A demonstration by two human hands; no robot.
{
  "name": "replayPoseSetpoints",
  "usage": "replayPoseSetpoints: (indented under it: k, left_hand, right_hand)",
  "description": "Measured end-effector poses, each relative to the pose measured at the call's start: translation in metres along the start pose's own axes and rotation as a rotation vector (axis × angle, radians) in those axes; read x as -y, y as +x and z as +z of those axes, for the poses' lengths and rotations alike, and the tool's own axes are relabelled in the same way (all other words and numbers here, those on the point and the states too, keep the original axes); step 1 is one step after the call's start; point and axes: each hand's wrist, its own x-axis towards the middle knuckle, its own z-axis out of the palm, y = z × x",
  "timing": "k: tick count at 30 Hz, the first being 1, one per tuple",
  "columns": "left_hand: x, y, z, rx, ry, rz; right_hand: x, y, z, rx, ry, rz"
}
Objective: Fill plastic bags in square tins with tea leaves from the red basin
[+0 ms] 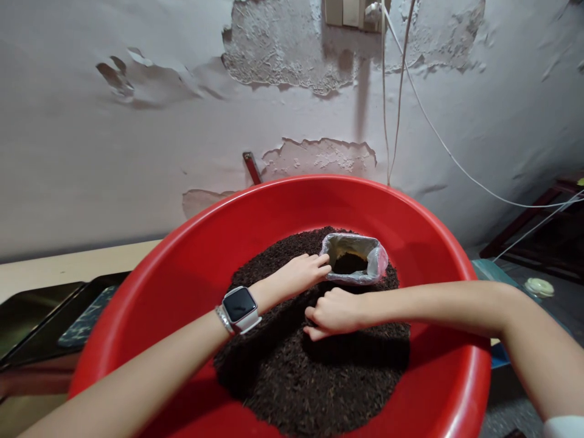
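A large red basin (150, 286) holds a heap of dark, loose, soil-like material (314, 389). On the heap stands a small plastic-lined container (360, 277), open at the top, with dark material inside. My left hand (308, 271), with a watch on the wrist, grips the container's left edge with its fingers. Just below it, my right hand (335, 313) is over the heap with its fingers curled together; whatever is between them is too small to make out.
Behind the basin rises a wall (137, 140) with peeling plaster. Cables (424, 109) hang from a socket at the top. Dark trays (36, 310) and a patterned flat object (86, 319) lie on the left. A bluish container (497, 274) stands beyond the basin's right rim.
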Motion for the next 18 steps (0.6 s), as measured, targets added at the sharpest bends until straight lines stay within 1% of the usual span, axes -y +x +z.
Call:
replayPoseSetpoints:
  k: [2,4,7,9,12,14,16,18]
  left_hand:
    - [0.001,0.002,0.002,0.035,-0.04,-0.008]
    - [0.003,0.004,0.007,0.058,-0.095,-0.056]
    - [0.005,0.005,0.013,0.025,-0.151,-0.134]
    - [0.004,0.003,0.013,-0.003,-0.148,-0.109]
    - [0.002,0.001,0.008,-0.003,-0.078,-0.038]
    - [0.002,0.0,0.007,-0.005,-0.028,-0.016]
    - [0.003,0.001,0.01,-0.016,-0.017,-0.011]
    - [0.004,0.003,0.015,-0.023,-0.044,-0.032]
  right_hand:
    - [-0.003,0.0,-0.021,-0.073,-0.047,0.001]
    - [-0.01,-0.004,-0.044,-0.128,-0.072,0.046]
    - [-0.026,-0.012,-0.074,-0.187,-0.109,0.205]
    - [-0.039,-0.019,-0.087,-0.156,-0.161,0.323]
    - [-0.052,-0.027,-0.093,-0.034,-0.204,0.443]
    - [-0.054,-0.03,-0.091,0.0,-0.216,0.446]
    - [-0.052,-0.029,-0.086,-0.048,-0.262,0.384]
    - [-0.044,-0.025,-0.079,-0.134,-0.319,0.282]
